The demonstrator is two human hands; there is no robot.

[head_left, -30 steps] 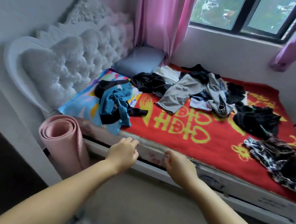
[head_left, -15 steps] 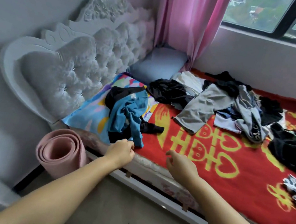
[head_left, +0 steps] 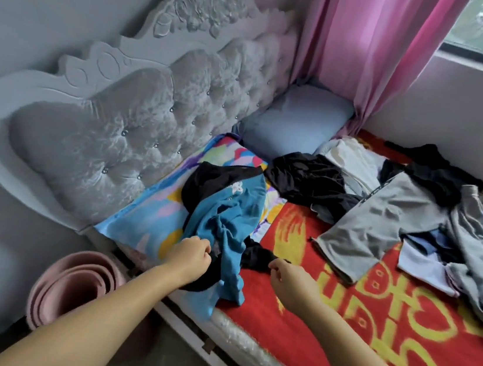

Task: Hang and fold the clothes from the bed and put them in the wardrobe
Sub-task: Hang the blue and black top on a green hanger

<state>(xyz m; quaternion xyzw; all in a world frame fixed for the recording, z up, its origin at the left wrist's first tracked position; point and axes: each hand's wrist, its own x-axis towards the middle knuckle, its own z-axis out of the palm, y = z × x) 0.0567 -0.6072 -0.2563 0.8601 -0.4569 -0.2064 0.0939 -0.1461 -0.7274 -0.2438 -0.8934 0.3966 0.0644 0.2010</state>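
Your left hand [head_left: 190, 260] pinches the teal garment [head_left: 225, 226] lying on the colourful pillow [head_left: 149, 223] at the bed's near edge; your right hand [head_left: 290, 284], fingers curled, seems to hold nothing. Catch its black trim, lift both corners evenly, shake it flat.

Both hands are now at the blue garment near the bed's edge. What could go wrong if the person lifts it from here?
1. A black garment lies tangled with the blue garment, so both may rise together.
2. The blue garment already hangs over the bed's edge; a loose pull by the left hand or right hand may drop it to the floor.
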